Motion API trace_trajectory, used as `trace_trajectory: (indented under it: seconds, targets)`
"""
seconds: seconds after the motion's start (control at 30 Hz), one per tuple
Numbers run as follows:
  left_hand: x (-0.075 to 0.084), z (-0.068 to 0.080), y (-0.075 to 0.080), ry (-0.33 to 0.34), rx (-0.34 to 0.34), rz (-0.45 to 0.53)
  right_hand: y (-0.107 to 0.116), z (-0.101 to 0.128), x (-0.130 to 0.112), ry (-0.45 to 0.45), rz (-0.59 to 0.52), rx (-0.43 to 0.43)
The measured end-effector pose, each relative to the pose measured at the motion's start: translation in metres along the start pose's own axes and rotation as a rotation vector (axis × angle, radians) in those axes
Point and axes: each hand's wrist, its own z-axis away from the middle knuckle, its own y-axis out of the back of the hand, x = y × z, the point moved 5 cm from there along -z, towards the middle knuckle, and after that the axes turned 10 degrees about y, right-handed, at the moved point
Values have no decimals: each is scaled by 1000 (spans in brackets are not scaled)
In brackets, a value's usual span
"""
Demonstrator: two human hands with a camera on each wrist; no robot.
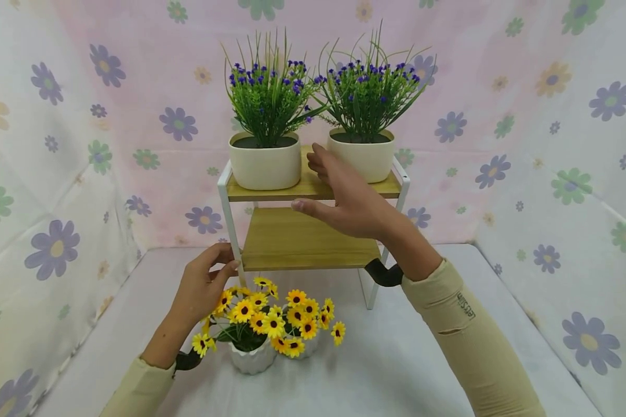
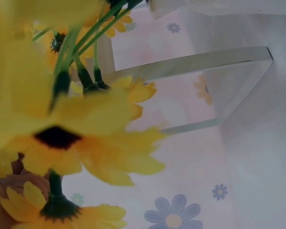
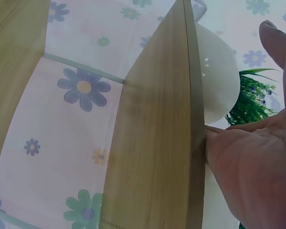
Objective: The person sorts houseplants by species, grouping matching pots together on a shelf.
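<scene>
A two-tier plant stand [image 1: 308, 240] with wooden shelves and a white frame carries two cream oval pots of purple flowers on top, the left pot [image 1: 265, 169] and the right pot [image 1: 372, 159]. My left hand [image 1: 200, 286] holds the stand's left front leg near the lower shelf, its fingers partly behind the leg. Over the top shelf's front edge reaches my right hand [image 1: 352, 200], fingers straight and thumb spread, beside the right pot's left end. Whether it touches that pot cannot be told. In the right wrist view the right palm [image 3: 257, 167] is by the shelf edge.
Two small white pots of yellow flowers, one on the left [image 1: 253, 358] and one on the right [image 1: 309, 346], stand before the stand, close to the left forearm. Yellow petals [image 2: 105, 157] fill much of the left wrist view. Flower-patterned cloth [image 1: 162, 174] walls surround the white-covered table [image 1: 396, 370].
</scene>
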Motion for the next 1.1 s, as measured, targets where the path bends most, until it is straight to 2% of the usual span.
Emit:
trace_trajectory:
  seconds: [0.13, 0.23, 0.37, 0.47, 0.6, 0.7, 0.83, 0.93, 1.1]
  targets:
    - [0, 0, 0, 0, 5, -2, -1, 14, -4, 57, 32, 20]
    - [0, 0, 0, -2, 6, -1, -1, 26, -7, 101, 55, 66]
    - [0, 0, 0, -1, 2, 1, -3, 43, -10, 214, 78, 144]
    - [1, 0, 0, 2, 1, 4, -6, 56, -9, 296, 78, 186]
    - [1, 0, 0, 1, 0, 9, -14, 74, -5, 340, 57, 231]
    - [1, 1, 0, -3, 1, 10, -22, 88, 1, 360, 15, 262]
    - [1, 0, 0, -5, 3, 7, -35, 104, 13, 371, -112, 280]
    - [0, 0, 0, -5, 8, 0, -46, 114, 26, 343, -226, 285]
    - [0, 0, -1, -7, 8, -2, -62, 123, 49, 290, -339, 273]
